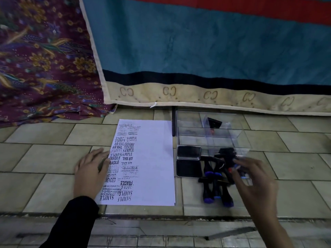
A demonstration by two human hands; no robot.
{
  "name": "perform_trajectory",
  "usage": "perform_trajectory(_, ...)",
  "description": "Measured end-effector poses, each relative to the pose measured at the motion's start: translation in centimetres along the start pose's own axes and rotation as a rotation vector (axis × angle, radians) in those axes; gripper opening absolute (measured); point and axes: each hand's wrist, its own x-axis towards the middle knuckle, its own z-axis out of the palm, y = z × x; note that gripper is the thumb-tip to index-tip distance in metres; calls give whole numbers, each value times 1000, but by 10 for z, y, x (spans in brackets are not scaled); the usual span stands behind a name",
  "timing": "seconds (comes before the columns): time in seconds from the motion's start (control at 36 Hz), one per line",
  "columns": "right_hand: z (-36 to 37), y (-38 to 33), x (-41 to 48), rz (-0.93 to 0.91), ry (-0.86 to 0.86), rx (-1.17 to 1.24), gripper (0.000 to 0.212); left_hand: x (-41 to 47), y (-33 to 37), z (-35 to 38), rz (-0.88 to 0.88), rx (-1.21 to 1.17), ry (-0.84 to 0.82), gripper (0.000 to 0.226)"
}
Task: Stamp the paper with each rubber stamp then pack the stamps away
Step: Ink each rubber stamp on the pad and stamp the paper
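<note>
1. On the tiled floor [53,158], in front of a hanging teal blanket [197,42], a white paper [154,158] lies flat. Its left half is crowded with black prints such as SAMPLE, FRAGILE and AIR MAIL.
2. The left hand [91,169], in a black sleeve [75,217], rests palm down on the paper's left edge, its grip spread, fingers straight and holding nothing.
3. Right of the paper sits an open ink pad [189,168], its lid tipped back beyond it.
4. Just beside the pad lies a heap of rubber stamps [215,183], black-handled with blue ends, some lying across one another.
5. The right hand [254,183] hovers over the heap's far side, fingers bent toward a red-tipped stamp [230,169]. It is blurred, so I cannot tell whether its grip pinches that stamp or only touches it.
6. Beyond the heap stands a clear plastic box [197,138] with one black stamp [214,123] inside, at its far end.
7. A floral purple cloth [41,59] is draped at the far left.
</note>
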Motion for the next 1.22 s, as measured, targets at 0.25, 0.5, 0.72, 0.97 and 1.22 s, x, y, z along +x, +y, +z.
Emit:
perform_trajectory(0.25, 4, 15, -40, -18, -116, -21, 32, 0, 0, 0, 3, -9, 0, 25)
perform_trajectory(0.5, 9, 18, -47, -23, -230, -5, 36, -1, 2, -1, -2, -4, -8, 26)
perform_trajectory(0.72, 7, 11, -44, -45, -281, -2, 28, -1, 2, -3, 9, -7, -20, 31)
perform_trajectory(0.97, 3, -2, -4, 6, -223, 107, 16, -1, -1, -1, 10, 6, -12, 26)
perform_trajectory(1.22, 62, 20, 135, 173, -268, -90, 19, -2, 6, -6, -7, -3, -26, 25)
